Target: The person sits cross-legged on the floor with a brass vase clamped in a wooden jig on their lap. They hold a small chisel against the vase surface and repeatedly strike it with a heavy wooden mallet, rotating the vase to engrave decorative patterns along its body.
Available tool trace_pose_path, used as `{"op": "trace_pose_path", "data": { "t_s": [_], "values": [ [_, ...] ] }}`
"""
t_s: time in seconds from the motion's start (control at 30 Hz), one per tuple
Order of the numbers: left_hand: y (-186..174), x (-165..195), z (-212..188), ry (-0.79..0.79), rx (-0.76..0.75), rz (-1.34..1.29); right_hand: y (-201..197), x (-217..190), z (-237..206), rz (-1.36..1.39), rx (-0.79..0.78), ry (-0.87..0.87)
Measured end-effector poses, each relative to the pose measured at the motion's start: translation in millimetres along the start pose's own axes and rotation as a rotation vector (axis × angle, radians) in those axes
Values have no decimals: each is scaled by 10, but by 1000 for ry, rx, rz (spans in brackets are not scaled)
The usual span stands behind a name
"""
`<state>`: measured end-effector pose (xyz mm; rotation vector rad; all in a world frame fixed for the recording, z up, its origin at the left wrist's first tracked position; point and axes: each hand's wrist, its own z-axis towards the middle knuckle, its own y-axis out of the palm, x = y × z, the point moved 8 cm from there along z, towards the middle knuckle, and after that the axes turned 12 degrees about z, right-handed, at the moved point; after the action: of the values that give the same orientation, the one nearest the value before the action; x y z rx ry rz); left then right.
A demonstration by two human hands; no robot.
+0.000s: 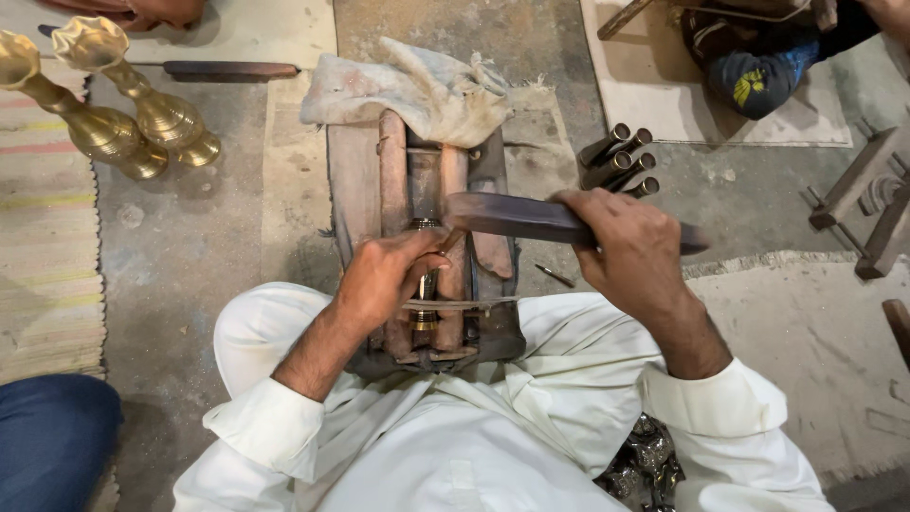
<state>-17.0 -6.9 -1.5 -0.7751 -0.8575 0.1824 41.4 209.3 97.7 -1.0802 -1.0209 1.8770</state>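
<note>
My right hand point(633, 248) grips a long dark wooden-handled tool point(517, 217) that lies crosswise over a low wooden lathe-like bench point(360, 180). My left hand point(384, 278) is closed around the tool's tip end where it meets a small ringed brass piece point(423, 318) held between the bench's rails. A thin strap or cord point(464, 303) crosses just below the hand. The brass piece is mostly hidden by my left hand.
A dirty cloth point(417, 90) drapes the bench's far end. Two brass vase-shaped stands point(142, 118) sit at the left by a striped mat. Several dark metal tubes point(621, 159) lie to the right. A long tool point(227, 69) rests on the floor behind.
</note>
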Motion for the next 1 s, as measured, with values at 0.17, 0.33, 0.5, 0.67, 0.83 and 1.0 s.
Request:
{"op": "trace_pose_path", "data": {
  "t_s": [0.17,0.33,0.5,0.67,0.83,1.0],
  "values": [
    [116,-28,161,10,-196,62,66,225,-177,49,1,167],
    [217,13,248,68,-302,150,189,392,-423,27,-6,260],
    [196,24,251,61,-279,95,352,761,-699,386,113,705],
    [146,-24,210,9,-235,64,303,499,-545,-36,43,278],
    [134,-10,135,-7,-184,118,246,667,-570,223,169,521],
    [228,41,136,25,-261,176,169,348,-457,34,83,142]
  ]
}}
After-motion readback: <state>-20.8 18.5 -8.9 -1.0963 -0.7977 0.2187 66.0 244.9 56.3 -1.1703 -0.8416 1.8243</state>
